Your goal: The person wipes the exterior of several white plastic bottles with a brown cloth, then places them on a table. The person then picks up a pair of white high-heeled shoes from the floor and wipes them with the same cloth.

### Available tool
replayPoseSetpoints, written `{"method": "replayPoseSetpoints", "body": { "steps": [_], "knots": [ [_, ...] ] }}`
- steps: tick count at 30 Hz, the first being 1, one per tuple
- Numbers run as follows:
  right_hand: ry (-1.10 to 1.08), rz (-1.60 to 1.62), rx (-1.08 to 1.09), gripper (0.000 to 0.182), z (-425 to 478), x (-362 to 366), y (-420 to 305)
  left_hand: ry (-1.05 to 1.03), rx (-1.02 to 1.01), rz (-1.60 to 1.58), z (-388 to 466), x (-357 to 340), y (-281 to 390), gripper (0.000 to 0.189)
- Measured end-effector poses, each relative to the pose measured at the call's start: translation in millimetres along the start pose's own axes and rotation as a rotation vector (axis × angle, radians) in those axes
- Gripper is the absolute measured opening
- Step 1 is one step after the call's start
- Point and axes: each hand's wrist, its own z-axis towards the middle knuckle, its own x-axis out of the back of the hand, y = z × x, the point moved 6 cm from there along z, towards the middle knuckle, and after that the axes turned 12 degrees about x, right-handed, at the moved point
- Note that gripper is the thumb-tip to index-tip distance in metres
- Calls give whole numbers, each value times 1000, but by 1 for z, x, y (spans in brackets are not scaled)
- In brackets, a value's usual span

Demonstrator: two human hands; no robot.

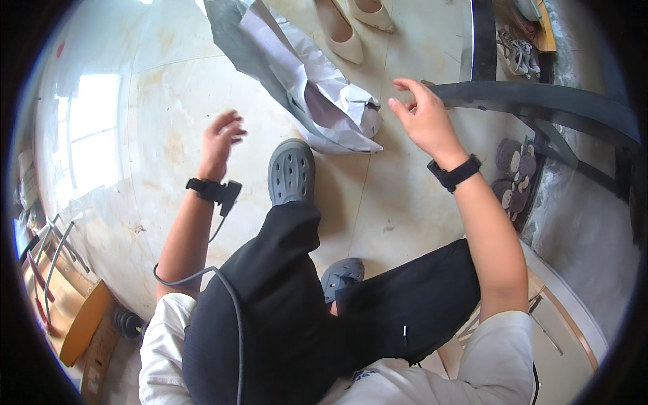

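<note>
My left hand [221, 136] is raised over the tiled floor, fingers bent and slightly blurred, holding nothing. Between my hands a large crumpled white-and-grey paper bag or sheet [304, 81] lies on the floor, its near edge beside my grey clog [292, 169]. To the right of that paper is my right hand [417, 111], empty, thumb and fingers apart, near the end of a dark metal rack bar [506, 96]. Whether the hand touches the bar I cannot tell. Beyond the paper stands a pair of cream pointed shoes [341, 38].
At the right, the dark rack holds sneakers [519, 53], with grey patterned slippers [515, 174] lower down. A wooden piece of furniture [83, 324] and bent metal legs [58, 248] are at the lower left. A grey cable [235, 304] runs across my lap.
</note>
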Motion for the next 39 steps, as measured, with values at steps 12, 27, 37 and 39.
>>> {"method": "replayPoseSetpoints", "body": {
  "steps": [12,27,37,39],
  "knots": [
    [-27,269,-223,130,0,-120,41,-383,165,250,18,-100,4,85],
    [-59,113,-27,39,-20,-127,44,327,-845,282,13,-14,141,28],
    [847,-314,-287,93,-107,12,122,-62,-1364,1194,30,-213,233,37],
    [1014,-386,-77,105,-97,75,62,-90,-1445,1391,52,-234,242,47]
  ]
}}
